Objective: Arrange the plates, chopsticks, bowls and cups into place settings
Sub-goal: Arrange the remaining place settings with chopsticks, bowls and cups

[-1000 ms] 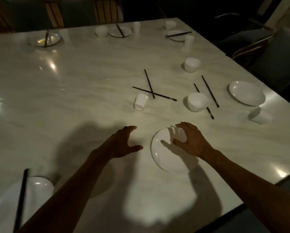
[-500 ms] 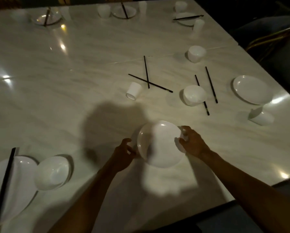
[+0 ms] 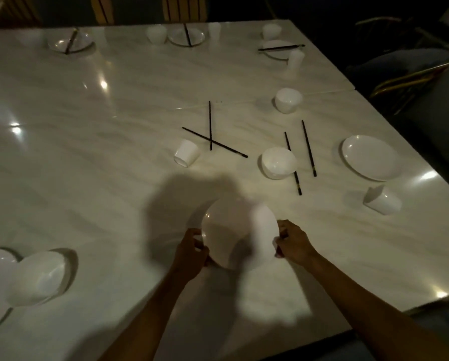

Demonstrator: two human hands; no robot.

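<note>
- Head view, near edge: a white plate [image 3: 240, 237] is held by both hands, apparently just above the marble table [image 3: 114, 152] and tilted a little, to judge by the shadow under it. The left hand [image 3: 192, 252] pinches its left rim with curled fingers, and the right hand [image 3: 293, 243] pinches the right rim the same way — a two-sided hold that keeps a wide, slippery plate level while it is set in front of the person's seat.
- Head view, middle: the loose pieces lie scattered, not yet sorted. A cup on its side [image 3: 186, 153] lies just beside two crossed chopsticks [image 3: 213, 136]. To the right a bowl [image 3: 279, 162] rests against one of a second pair of chopsticks [image 3: 300, 155]; a further bowl [image 3: 288, 100] sits beyond them.
- Head view, right edge: a second plate [image 3: 370, 157] lies flat near the table edge with a tipped cup [image 3: 382, 200] close by — likely the start of the next setting, still needing its bowl and sticks.
- Head view, far edge: three settings look finished, each plate carrying chopsticks across it with cups beside it, for example the middle far plate [image 3: 186, 36].
- Head view, lower left: a bowl at the left [image 3: 39, 278] overlaps the rim of another plate cut off by the frame.
- Judgement: the held plate is the base of the near setting; a cup, a bowl and a chopstick pair would follow onto or beside it.
</note>
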